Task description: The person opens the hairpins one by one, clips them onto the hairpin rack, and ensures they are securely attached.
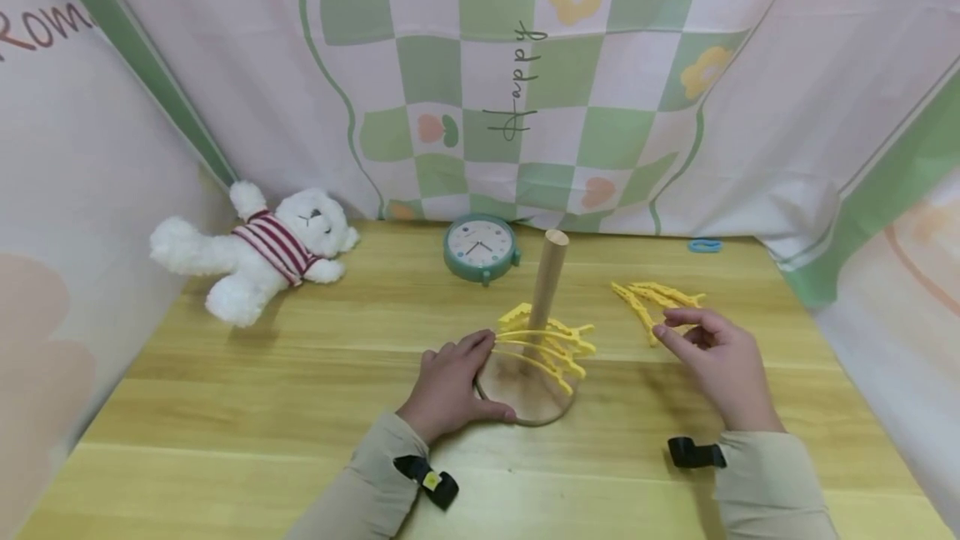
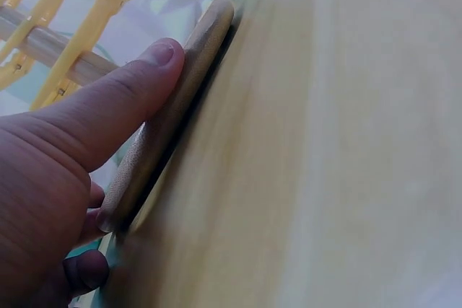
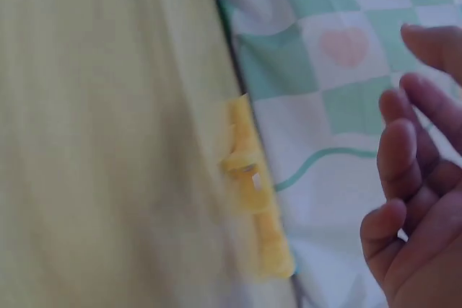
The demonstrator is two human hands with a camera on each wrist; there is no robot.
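The round wooden base (image 1: 525,394) of an upright peg stand (image 1: 549,286) is gripped at its edge by the left hand (image 1: 450,386), thumb and fingers curled round the rim. Yellow hangers (image 1: 551,344) are stacked on the peg, just beyond that hand's fingertips. The right hand (image 1: 716,357) is held above the counter (image 1: 300,407) with fingers loosely bent and apart, nothing clamped in it. A loose pile of yellow hangers (image 1: 652,300) lies just beyond its fingertips.
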